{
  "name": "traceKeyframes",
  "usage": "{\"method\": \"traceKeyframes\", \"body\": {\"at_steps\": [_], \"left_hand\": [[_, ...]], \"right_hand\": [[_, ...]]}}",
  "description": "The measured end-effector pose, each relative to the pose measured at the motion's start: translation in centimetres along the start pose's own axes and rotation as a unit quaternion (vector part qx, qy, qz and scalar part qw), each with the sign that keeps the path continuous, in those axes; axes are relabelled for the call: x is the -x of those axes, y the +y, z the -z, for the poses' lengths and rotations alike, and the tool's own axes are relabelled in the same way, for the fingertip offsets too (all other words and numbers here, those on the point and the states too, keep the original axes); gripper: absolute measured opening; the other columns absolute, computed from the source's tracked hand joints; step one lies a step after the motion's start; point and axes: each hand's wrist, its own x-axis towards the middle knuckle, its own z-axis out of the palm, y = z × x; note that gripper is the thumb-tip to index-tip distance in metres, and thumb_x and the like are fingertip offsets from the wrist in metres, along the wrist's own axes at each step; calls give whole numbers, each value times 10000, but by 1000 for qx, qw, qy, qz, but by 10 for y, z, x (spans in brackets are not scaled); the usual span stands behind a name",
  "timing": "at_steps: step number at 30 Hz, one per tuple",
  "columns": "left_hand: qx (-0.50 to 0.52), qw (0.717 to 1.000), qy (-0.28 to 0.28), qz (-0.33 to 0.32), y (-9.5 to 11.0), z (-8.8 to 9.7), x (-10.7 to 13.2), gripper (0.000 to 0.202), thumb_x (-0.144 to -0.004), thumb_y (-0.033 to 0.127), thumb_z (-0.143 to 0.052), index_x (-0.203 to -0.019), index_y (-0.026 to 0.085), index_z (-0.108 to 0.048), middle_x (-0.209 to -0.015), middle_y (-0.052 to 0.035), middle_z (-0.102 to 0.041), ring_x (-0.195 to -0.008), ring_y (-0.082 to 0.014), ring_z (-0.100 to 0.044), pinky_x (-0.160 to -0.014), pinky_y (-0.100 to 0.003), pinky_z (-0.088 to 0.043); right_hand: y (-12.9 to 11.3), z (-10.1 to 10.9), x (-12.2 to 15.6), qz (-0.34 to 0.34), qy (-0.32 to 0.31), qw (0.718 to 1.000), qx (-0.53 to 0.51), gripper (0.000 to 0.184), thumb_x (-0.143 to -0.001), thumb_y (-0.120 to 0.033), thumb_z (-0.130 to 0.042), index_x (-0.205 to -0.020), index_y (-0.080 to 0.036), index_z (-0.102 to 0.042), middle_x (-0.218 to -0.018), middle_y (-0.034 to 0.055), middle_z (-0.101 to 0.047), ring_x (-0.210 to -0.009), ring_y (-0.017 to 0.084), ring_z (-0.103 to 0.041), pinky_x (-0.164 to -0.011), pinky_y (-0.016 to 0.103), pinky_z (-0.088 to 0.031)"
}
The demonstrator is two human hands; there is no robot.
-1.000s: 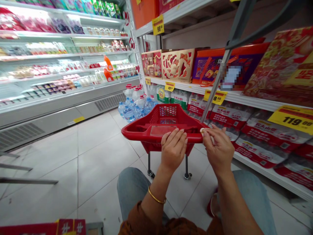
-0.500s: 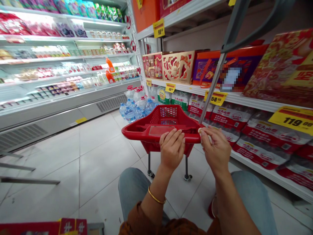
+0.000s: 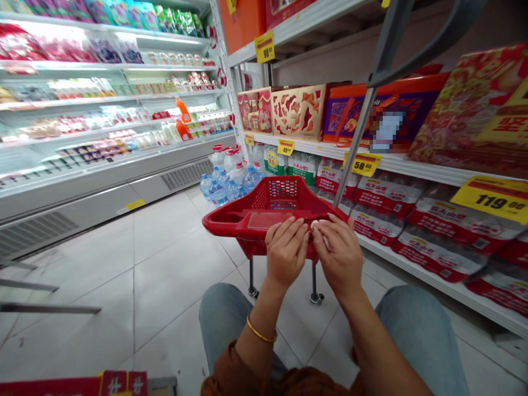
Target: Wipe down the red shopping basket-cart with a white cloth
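Note:
A red plastic shopping basket (image 3: 231, 223) on a wheeled stand sits in front of my knees, its rim across my hands. The fingers of my left hand (image 3: 286, 250) curl over the front rim. My right hand (image 3: 334, 256) is just beside it, pinching a small pale object (image 3: 317, 224) above the rim. Its fingers hide most of that object, so I cannot tell what it is. A gold bangle (image 3: 260, 331) circles my left wrist.
A refrigerated display case (image 3: 103, 132) runs along the left. Shelves on the right hold gift boxes (image 3: 299, 113) and wrapped water bottle packs (image 3: 437, 253). Grey metal poles (image 3: 355, 146) rise past the basket. White floor tiles (image 3: 165, 258) lie ahead, with my jeans-covered knees below.
My right hand has moved left with the pale object and now sits next to my left hand. The left hand has shifted slightly left along the rim.

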Motion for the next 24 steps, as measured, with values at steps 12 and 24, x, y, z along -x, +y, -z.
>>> {"method": "traceKeyframes", "body": {"at_steps": [12,24], "left_hand": [[8,1000,1,4,-1,2,0,218,-899,181,-562,-1077,222,-680,-1126,-45,-729,-1129,-190,-629,-995,-372,-348],[17,1000,10,22,-10,13,-3,190,-891,180,-561,-1004,230,-705,-1068,-33,-748,-1065,-196,-657,-941,-393,-399]], "right_hand": [[32,13,-8,-97,22,995,-21,146,-883,-293,-604,-857,-207,-719,-870,50,-724,-934,211,-675,-1110,506,-362],[58,16,-14,-207,-46,964,-159,206,-856,-392,-627,-878,-227,-747,-952,58,-736,-900,219,-677,-910,440,-516]]}}
